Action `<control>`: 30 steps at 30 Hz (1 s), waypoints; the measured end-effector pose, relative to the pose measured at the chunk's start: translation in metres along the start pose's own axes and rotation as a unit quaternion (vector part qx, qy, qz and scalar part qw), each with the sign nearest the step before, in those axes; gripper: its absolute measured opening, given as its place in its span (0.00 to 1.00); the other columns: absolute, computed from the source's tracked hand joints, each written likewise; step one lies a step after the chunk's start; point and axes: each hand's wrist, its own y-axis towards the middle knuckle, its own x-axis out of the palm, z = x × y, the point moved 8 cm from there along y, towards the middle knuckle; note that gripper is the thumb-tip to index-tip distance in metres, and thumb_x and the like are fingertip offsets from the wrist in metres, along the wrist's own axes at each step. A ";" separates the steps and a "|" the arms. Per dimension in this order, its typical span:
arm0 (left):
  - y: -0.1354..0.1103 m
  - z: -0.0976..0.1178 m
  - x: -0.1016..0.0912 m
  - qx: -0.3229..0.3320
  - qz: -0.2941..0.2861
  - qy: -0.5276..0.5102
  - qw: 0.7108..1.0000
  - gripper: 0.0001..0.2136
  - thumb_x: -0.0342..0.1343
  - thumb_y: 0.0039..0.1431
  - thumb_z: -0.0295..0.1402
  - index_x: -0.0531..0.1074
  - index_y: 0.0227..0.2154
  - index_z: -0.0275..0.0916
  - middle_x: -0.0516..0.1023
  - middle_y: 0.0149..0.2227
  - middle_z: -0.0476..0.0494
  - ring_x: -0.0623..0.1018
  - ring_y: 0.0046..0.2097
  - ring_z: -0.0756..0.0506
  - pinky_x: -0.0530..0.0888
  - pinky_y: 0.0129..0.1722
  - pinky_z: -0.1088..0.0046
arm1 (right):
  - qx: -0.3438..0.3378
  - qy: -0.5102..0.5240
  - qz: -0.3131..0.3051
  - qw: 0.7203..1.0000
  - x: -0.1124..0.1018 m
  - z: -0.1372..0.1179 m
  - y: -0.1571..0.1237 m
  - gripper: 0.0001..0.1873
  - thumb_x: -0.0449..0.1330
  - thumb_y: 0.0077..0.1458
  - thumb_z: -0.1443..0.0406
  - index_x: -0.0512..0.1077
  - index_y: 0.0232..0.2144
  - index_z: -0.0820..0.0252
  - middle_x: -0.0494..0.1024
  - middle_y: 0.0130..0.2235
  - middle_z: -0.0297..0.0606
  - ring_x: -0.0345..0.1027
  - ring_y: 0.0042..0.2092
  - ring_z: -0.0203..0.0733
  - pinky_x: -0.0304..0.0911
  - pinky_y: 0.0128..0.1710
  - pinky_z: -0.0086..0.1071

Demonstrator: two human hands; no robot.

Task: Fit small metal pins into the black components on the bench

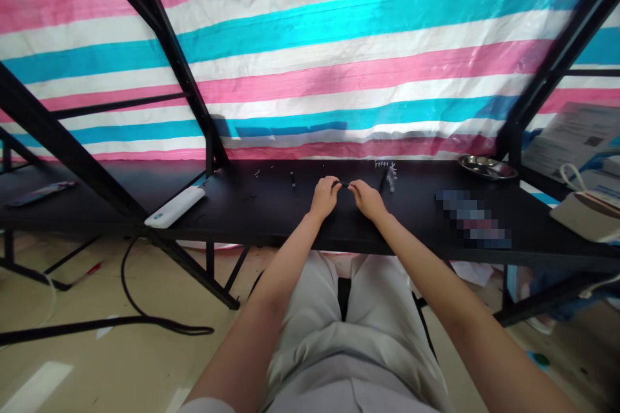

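Above the black table point(252, 206), my left hand point(324, 195) and my right hand point(367, 199) face each other. Both are closed on one short, thin dark rod point(344, 184), each pinching one end. Its kind is too small to make out. Just right of my right hand lies a slim black stick point(384, 179). Beside that stick is a cluster of small translucent pieces point(392, 179), with a row of tiny white pieces point(382, 164) behind it. Left of my left hand a short black piece with a pale end point(292, 179) rests on the table.
A white power strip-like box point(175, 207) lies at the left by a black frame post. A shiny metal dish point(487, 167) stands at the back right, with a blurred-out flat object point(472, 219) nearer. Striped sheeting point(339, 71) hangs behind. A beige box-like thing point(584, 214) sits far right.
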 end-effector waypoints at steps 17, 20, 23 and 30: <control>-0.001 -0.014 -0.004 -0.087 0.030 0.047 0.995 0.16 0.36 0.66 0.33 0.60 0.24 0.40 0.69 0.27 0.45 0.68 0.34 0.46 0.65 0.38 0.69 | -0.032 -0.053 -0.027 0.998 0.006 -0.011 0.001 0.22 0.39 0.64 0.56 0.69 0.41 0.59 0.74 0.37 0.41 0.68 0.34 0.38 0.56 0.27 0.27; -0.002 -0.018 -0.007 -0.100 0.045 0.045 0.993 0.16 0.35 0.66 0.34 0.59 0.23 0.40 0.69 0.27 0.45 0.68 0.34 0.46 0.65 0.38 0.68 | -0.029 -0.039 -0.016 0.999 0.001 -0.011 0.001 0.21 0.40 0.64 0.56 0.69 0.41 0.59 0.74 0.37 0.40 0.68 0.35 0.38 0.58 0.28 0.27; -0.003 -0.023 -0.010 -0.115 0.061 0.035 0.991 0.17 0.35 0.66 0.35 0.58 0.22 0.40 0.69 0.27 0.45 0.69 0.35 0.46 0.66 0.39 0.68 | -0.017 -0.024 -0.005 1.000 -0.004 -0.008 0.000 0.20 0.41 0.63 0.56 0.68 0.43 0.58 0.74 0.38 0.40 0.68 0.35 0.38 0.59 0.29 0.27; -0.001 -0.022 -0.004 -0.103 0.026 0.036 0.994 0.15 0.37 0.65 0.35 0.58 0.23 0.40 0.70 0.27 0.45 0.69 0.35 0.46 0.66 0.40 0.68 | -0.021 -0.034 -0.037 0.999 0.002 -0.007 -0.001 0.18 0.44 0.62 0.57 0.68 0.45 0.56 0.73 0.40 0.39 0.68 0.34 0.37 0.59 0.28 0.27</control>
